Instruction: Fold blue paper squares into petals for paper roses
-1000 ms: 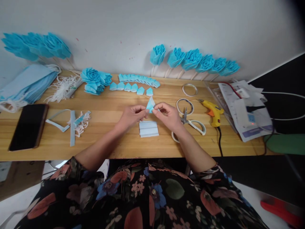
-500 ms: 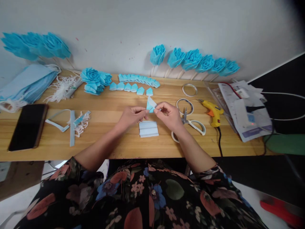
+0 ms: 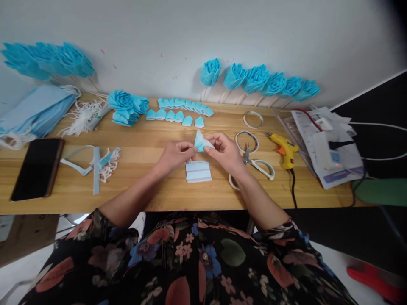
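Observation:
My left hand (image 3: 176, 155) and my right hand (image 3: 225, 153) meet over the middle of the wooden table (image 3: 152, 186). Both pinch a small light-blue fabric piece (image 3: 200, 141) folded to a point, held just above the table. Directly below it lies a small stack of light-blue rectangles (image 3: 198, 171). Two rows of folded blue petals (image 3: 179, 111) lie farther back, toward the wall.
Scissors (image 3: 259, 165), two tape rings (image 3: 247, 140) and a yellow glue gun (image 3: 284, 149) lie right of my hands. Blue fabric roses (image 3: 257, 79) lean on the wall. At left are a phone (image 3: 36, 168), stacked blue masks (image 3: 34, 111), cut strips (image 3: 95, 163).
The fabric piece has turned in my fingers, and its pointed flap now leans toward my right hand. Both hands stay in the same spot.

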The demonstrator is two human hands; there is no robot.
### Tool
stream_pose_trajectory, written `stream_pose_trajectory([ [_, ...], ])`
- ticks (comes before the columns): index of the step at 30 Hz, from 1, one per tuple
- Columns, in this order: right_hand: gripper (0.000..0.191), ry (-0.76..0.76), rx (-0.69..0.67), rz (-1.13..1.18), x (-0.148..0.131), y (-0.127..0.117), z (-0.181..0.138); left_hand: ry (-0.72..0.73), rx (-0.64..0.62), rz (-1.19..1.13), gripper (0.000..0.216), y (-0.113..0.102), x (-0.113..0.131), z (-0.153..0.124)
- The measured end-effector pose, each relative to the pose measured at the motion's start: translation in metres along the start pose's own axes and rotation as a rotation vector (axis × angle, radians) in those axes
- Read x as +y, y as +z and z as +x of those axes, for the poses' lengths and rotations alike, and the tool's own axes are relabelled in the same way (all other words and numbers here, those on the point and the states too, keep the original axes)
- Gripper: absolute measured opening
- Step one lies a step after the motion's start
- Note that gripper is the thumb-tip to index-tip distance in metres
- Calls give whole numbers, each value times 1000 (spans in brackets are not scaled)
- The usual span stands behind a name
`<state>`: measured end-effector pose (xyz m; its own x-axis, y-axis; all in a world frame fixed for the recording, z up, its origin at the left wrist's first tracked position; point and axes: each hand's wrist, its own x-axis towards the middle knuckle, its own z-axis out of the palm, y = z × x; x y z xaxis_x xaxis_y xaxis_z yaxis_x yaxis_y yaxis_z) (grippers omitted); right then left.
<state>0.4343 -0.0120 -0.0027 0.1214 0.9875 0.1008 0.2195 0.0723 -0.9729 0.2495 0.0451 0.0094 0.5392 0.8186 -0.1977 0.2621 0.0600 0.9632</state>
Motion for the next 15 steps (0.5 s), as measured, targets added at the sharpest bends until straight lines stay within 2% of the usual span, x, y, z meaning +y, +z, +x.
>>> stream_pose_trajectory([
  [2,48,44,-62,80,-1,-1,1,16,2,-2,28,0,0,0],
  [4,54,76,-95,125,-2,-2,1,34,-7,7,27,0,0,-1],
  [9,36,104,-116,104,-3,-1,-1,77,-27,71,26,2,-1,-2],
  [15,34,62,0,39,-3,-1,0,80,-28,64,24,3,1,-3],
])
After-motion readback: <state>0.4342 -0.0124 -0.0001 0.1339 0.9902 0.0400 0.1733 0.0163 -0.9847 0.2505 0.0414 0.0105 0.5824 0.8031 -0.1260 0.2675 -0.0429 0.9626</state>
